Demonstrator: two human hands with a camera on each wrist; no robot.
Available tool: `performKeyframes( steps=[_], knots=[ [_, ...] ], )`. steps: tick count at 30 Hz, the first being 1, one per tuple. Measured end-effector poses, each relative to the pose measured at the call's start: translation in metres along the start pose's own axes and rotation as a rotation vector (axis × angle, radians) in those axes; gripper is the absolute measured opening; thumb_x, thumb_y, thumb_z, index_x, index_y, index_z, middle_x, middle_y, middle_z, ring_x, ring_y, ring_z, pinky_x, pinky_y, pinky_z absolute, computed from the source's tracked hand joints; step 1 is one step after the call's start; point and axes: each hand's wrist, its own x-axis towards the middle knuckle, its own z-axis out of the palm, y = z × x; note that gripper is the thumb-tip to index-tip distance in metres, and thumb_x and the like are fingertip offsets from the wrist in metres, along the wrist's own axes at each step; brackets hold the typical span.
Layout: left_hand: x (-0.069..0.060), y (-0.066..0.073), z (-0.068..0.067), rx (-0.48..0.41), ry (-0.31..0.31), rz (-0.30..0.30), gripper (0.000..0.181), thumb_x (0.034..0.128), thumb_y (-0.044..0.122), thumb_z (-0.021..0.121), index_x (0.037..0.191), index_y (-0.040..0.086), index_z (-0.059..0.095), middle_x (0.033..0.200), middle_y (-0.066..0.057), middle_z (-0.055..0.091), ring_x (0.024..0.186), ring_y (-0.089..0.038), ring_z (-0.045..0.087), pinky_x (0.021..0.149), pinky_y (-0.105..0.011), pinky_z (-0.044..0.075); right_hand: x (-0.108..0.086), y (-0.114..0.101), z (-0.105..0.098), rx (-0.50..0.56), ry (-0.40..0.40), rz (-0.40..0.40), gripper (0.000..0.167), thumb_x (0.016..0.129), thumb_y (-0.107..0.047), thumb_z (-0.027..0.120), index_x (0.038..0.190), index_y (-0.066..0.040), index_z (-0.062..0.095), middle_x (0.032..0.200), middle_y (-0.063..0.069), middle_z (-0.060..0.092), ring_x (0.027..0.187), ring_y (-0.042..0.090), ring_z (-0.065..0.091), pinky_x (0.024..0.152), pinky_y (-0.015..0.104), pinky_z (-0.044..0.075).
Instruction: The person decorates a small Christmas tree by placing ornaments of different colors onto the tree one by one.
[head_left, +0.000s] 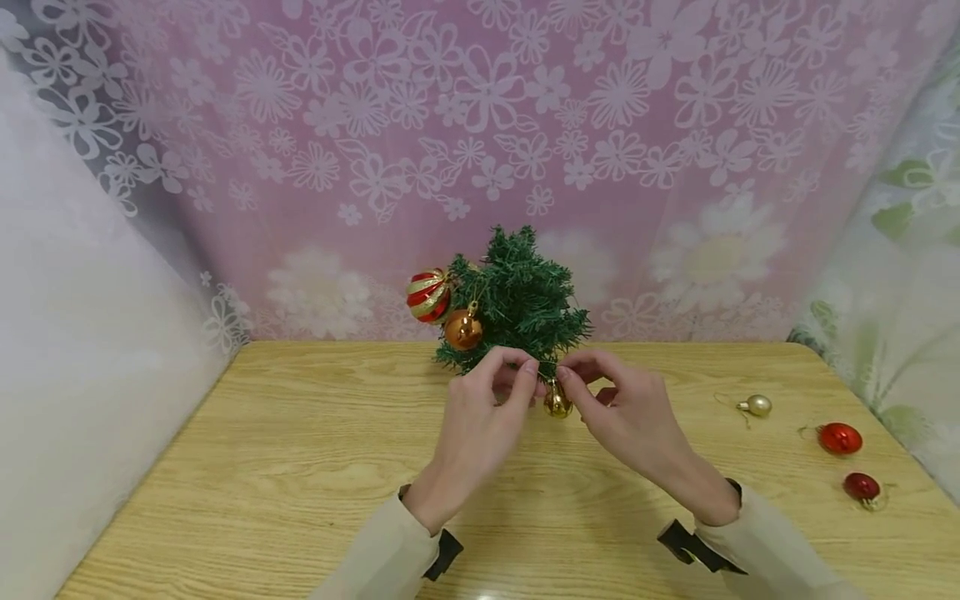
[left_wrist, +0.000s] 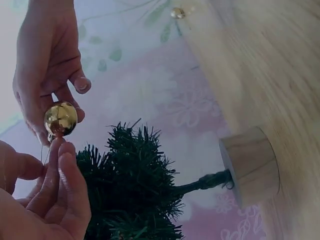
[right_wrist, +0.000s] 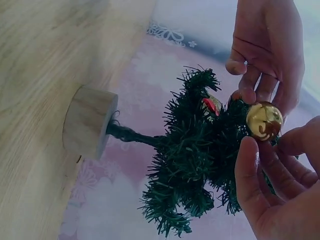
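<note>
A shiny gold bauble (head_left: 557, 403) hangs by a thin thread loop between both hands, in front of a small artificial Christmas tree (head_left: 521, 292). My left hand (head_left: 480, 417) pinches the thread between thumb and forefinger on the left side. On the other side my right hand (head_left: 633, 417) pinches it too, its fingertips close to the left ones. The left wrist view has the bauble (left_wrist: 61, 119) just above the left fingertips. From the right wrist, the bauble (right_wrist: 264, 121) sits between the two hands, near the branches. The tree stands on a round wooden base (right_wrist: 90, 122).
On the tree's left side hang a red-and-gold striped bauble (head_left: 429, 296) and a copper bauble (head_left: 463, 330). At the table's right lie a small pale gold bauble (head_left: 759, 406), a red ornament (head_left: 840, 438) and a dark red bauble (head_left: 862, 486). A flowered curtain (head_left: 480, 167) backs the wooden table (head_left: 300, 467).
</note>
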Motion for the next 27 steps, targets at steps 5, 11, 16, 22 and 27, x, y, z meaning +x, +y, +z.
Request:
performKeyframes(
  steps=[5, 11, 16, 22, 27],
  knots=[
    [0.008, -0.001, 0.001, 0.047, 0.027, 0.003, 0.022, 0.1067, 0.030, 0.056, 0.114, 0.014, 0.070, 0.078, 0.004, 0.078, 0.061, -0.010, 0.070, 0.047, -0.026, 0.047, 0.008, 0.002, 0.006, 0.006, 0.012, 0.051, 0.009, 0.095, -0.006, 0.070, 0.101, -0.012, 0.073, 0.080, -0.002, 0.073, 0.069, 0.002, 0.064, 0.050, 0.019, 0.048],
    [0.015, -0.005, 0.005, 0.105, 0.065, 0.034, 0.024, 0.1066, 0.029, 0.056, 0.114, 0.012, 0.071, 0.073, 0.003, 0.076, 0.053, -0.008, 0.066, 0.042, -0.026, 0.043, 0.014, 0.005, 0.013, -0.034, 0.040, 0.156, 0.006, 0.098, -0.012, 0.068, 0.100, -0.012, 0.074, 0.080, 0.000, 0.074, 0.070, 0.008, 0.067, 0.053, 0.021, 0.049],
    [0.017, -0.009, 0.007, 0.239, 0.133, 0.147, 0.022, 0.1056, 0.026, 0.058, 0.108, 0.011, 0.073, 0.067, 0.002, 0.074, 0.040, 0.003, 0.046, 0.037, -0.021, 0.034, 0.016, 0.008, 0.018, -0.054, 0.040, 0.221, 0.008, 0.098, -0.014, 0.068, 0.099, -0.010, 0.075, 0.081, 0.003, 0.075, 0.071, 0.014, 0.069, 0.056, 0.021, 0.050],
    [0.020, -0.013, 0.007, 0.428, 0.220, 0.280, 0.017, 0.1033, 0.022, 0.061, 0.102, 0.012, 0.074, 0.066, 0.001, 0.073, 0.037, 0.005, 0.035, 0.037, -0.013, 0.027, 0.017, 0.010, 0.020, -0.043, 0.030, 0.251, 0.011, 0.100, -0.016, 0.067, 0.099, -0.011, 0.076, 0.081, 0.003, 0.074, 0.071, 0.013, 0.068, 0.057, 0.021, 0.049],
    [0.021, -0.011, 0.007, 0.521, 0.244, 0.297, 0.016, 0.1025, 0.023, 0.062, 0.102, 0.012, 0.074, 0.066, 0.002, 0.072, 0.036, 0.001, 0.037, 0.038, -0.012, 0.025, 0.017, 0.011, 0.021, -0.037, 0.037, 0.245, 0.013, 0.101, -0.017, 0.065, 0.099, -0.011, 0.076, 0.081, 0.003, 0.073, 0.071, 0.010, 0.066, 0.057, 0.021, 0.048]
  ],
)
